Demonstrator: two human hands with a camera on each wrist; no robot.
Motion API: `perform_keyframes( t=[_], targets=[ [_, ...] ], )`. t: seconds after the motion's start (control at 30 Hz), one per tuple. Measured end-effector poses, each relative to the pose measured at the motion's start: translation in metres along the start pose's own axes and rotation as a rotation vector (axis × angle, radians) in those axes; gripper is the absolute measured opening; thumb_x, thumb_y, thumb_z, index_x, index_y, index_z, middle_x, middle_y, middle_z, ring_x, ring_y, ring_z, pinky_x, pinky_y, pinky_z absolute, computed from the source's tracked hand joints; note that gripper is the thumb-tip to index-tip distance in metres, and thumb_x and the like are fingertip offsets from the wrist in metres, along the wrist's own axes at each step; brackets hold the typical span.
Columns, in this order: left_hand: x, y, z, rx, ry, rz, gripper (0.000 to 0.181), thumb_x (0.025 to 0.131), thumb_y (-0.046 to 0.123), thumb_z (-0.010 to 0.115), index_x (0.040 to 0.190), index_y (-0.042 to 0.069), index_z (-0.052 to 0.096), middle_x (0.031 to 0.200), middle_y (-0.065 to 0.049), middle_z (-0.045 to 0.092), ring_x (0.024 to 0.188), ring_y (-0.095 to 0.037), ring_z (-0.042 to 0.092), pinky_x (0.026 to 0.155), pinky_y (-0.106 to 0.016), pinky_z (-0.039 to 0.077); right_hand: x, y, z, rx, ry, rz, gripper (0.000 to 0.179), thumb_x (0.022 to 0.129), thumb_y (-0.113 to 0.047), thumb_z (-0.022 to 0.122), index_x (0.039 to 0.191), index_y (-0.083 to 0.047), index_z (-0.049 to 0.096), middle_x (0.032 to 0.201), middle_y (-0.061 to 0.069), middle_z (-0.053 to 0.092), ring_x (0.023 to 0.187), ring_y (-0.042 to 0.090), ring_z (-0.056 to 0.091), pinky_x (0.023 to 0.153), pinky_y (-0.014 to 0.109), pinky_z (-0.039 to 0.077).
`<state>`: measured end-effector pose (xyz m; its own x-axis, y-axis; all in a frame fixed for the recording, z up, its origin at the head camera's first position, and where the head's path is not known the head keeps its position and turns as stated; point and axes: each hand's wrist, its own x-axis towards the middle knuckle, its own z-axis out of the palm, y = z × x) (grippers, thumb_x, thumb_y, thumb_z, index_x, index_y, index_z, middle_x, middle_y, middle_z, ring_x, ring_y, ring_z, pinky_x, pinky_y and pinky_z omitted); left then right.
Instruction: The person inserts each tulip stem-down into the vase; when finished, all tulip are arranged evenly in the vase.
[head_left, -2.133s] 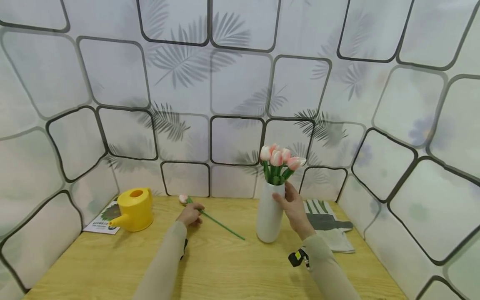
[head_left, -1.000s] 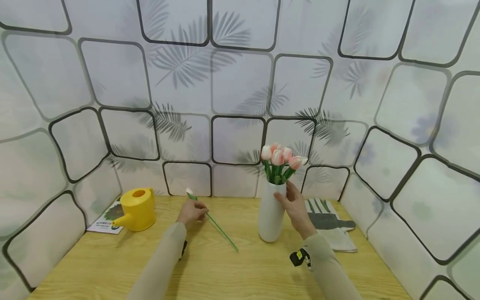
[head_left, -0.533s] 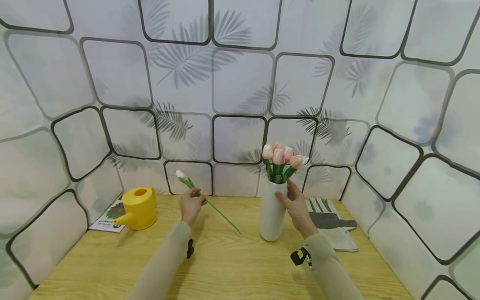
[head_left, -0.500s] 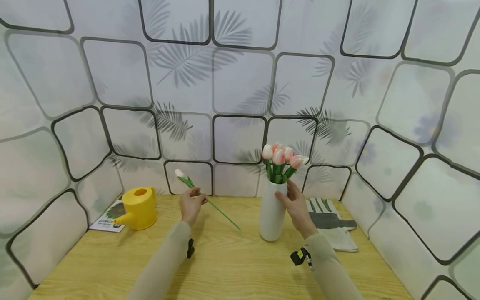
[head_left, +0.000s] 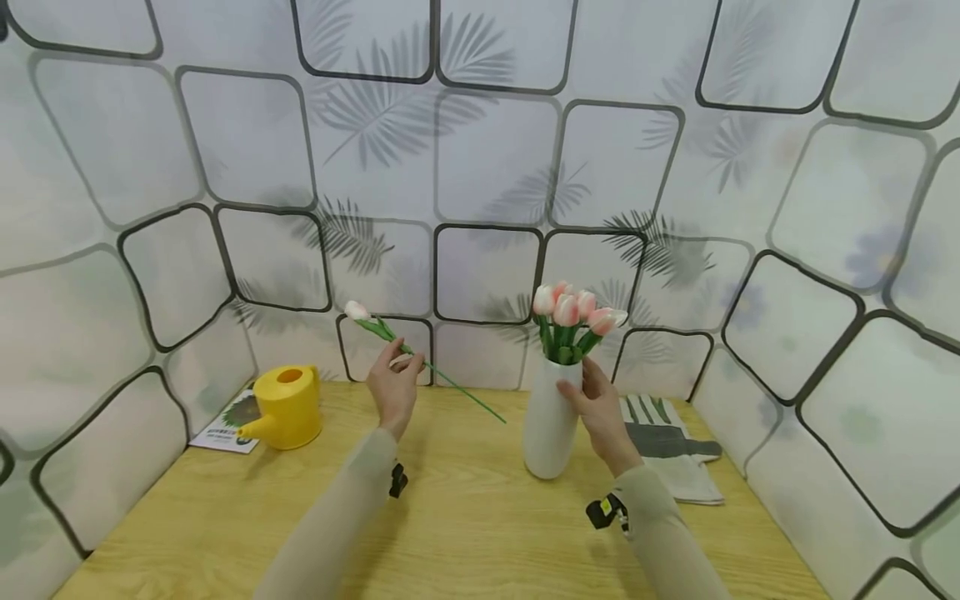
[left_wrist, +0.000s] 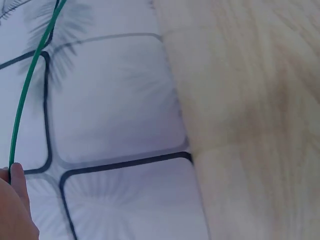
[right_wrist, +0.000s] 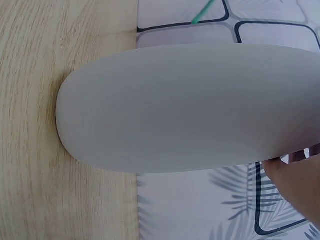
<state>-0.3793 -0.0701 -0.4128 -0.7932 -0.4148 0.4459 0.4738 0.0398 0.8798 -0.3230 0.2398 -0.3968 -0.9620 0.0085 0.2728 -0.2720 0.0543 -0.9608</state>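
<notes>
My left hand (head_left: 394, 385) pinches the green stem of a single pink-and-white tulip (head_left: 467, 392) and holds it up off the table. The bloom points to the upper left, and the stem slants down to the right. In the left wrist view the stem rises from between thumb and finger. My right hand (head_left: 602, 417) grips the upper side of a white vase (head_left: 550, 429), which stands upright on the table. Several pink tulips (head_left: 567, 312) with green leaves fill its mouth. In the right wrist view the vase (right_wrist: 175, 110) takes up most of the picture, and the stem's end shows beyond it.
A yellow watering can (head_left: 291, 408) stands at the left on the wooden table (head_left: 465, 533), beside a printed card (head_left: 228, 429). Behind the vase on the right lies a folded grey-and-white cloth item (head_left: 671, 454). Patterned walls (head_left: 487, 275) close off the back and sides.
My left hand has lifted the tulip from the table, raising it and tilting its bloom up to the left. My right hand keeps its grip on the vase, which stays in place.
</notes>
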Motion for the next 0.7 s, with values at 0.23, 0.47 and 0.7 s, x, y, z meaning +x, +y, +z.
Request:
perform_keyframes(
  t=[0.23,0.47,0.7],
  targets=[
    [-0.001,0.022,0.009,-0.074,0.041,0.003,0.057,0.085,0.002,0.073,0.139,0.01,0.056,0.128,-0.018,0.057,0.089,-0.01,0.068,0.072,-0.017,0.058,0.0,0.001,0.0,0.004,0.003,0.0,0.077,0.095,-0.025,0.066,0.157,-0.014,0.021,0.159,0.011,0.029,0.145,0.029,0.032,0.118,0.051,0.029],
    [-0.002,0.04,0.017,-0.165,0.057,-0.005,0.06,0.085,-0.001,0.072,0.141,0.01,0.053,0.133,-0.019,0.053,0.09,-0.011,0.066,0.077,-0.022,0.059,0.0,0.004,-0.001,-0.005,-0.002,-0.002,0.078,0.096,-0.026,0.065,0.158,-0.015,0.019,0.16,0.011,0.028,0.146,0.029,0.031,0.118,0.052,0.029],
    [-0.002,0.058,0.026,-0.218,0.054,0.065,0.059,0.086,0.004,0.074,0.141,0.01,0.053,0.13,-0.013,0.054,0.09,-0.015,0.066,0.076,-0.026,0.06,0.001,0.004,-0.002,-0.013,0.004,-0.004,0.079,0.095,-0.028,0.066,0.157,-0.014,0.019,0.16,0.012,0.028,0.146,0.03,0.03,0.118,0.052,0.03]
  ],
)
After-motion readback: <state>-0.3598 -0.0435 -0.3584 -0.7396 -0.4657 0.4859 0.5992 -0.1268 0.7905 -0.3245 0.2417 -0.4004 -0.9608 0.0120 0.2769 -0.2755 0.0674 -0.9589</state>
